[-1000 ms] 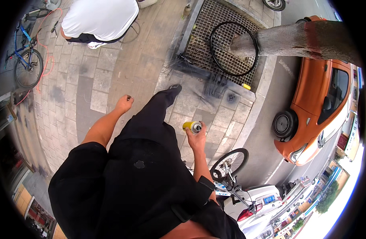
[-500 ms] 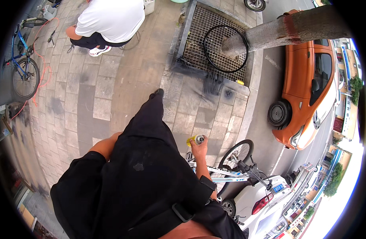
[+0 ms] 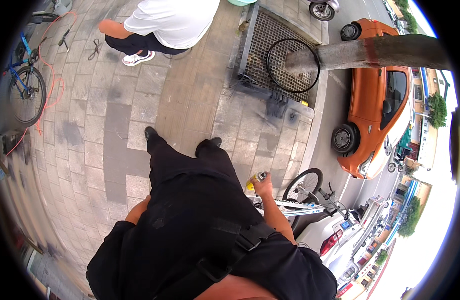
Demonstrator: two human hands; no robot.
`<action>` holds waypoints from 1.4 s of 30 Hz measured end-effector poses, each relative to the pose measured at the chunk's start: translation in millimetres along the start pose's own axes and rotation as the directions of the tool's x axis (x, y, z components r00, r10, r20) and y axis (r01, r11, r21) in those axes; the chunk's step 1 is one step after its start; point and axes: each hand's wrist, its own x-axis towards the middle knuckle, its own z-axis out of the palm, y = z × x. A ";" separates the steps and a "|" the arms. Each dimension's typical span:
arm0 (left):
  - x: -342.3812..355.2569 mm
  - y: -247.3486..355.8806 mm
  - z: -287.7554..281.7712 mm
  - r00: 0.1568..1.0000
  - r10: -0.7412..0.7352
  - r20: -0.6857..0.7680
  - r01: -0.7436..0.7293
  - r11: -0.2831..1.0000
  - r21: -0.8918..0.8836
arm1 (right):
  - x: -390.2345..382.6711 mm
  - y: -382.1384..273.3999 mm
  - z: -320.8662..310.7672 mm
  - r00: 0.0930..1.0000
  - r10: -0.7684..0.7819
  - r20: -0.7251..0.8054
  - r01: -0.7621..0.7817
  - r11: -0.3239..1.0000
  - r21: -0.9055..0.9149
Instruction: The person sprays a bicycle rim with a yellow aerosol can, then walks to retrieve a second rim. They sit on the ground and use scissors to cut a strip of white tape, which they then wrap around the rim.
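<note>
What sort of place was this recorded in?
Outdoors, most likely a city sidewalk: a tree trunk rises through a grate, and an orange car stands on the adjoining road.

Black clothing (image 3: 190, 240) is hiding the person's left hand; only a piece of the forearm (image 3: 138, 211) is showing. The right hand (image 3: 263, 187) is covering part of the yellow can (image 3: 250, 185), whose print is coming out too small to read. The top edge is cutting off the head of the co-worker in the white shirt (image 3: 172, 22) and part of the green basin (image 3: 241, 2). The tree trunk (image 3: 370, 52) is hiding a strip of the orange car (image 3: 370, 117). The right arm (image 3: 280, 217) and body are blocking the rear of the white bicycle (image 3: 295, 206). The dark rim is swallowing the left side of the blue bicycle (image 3: 17, 79).
</note>
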 end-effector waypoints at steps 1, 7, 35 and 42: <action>1.2 -18.1 -9.4 1.000 0.009 -0.006 -0.009 1.000 -0.013 | -5.4 -16.6 4.0 1.000 0.005 0.019 -0.004 1.000 -0.027; 8.7 -109.9 -65.3 0.996 0.071 -0.062 -0.076 0.993 -0.088 | -30.7 -97.0 51.2 0.993 -0.121 0.012 0.121 0.990 -0.068; 17.1 -127.4 -252.6 0.961 0.118 -0.250 -0.154 0.979 -0.132 | -50.6 -248.6 129.2 0.981 -0.192 0.039 0.192 0.981 0.019; -3.8 -56.8 -272.9 0.936 -0.291 -0.197 0.111 0.776 -0.621 | -36.4 -239.5 121.3 0.968 -0.246 0.044 0.248 0.968 -0.031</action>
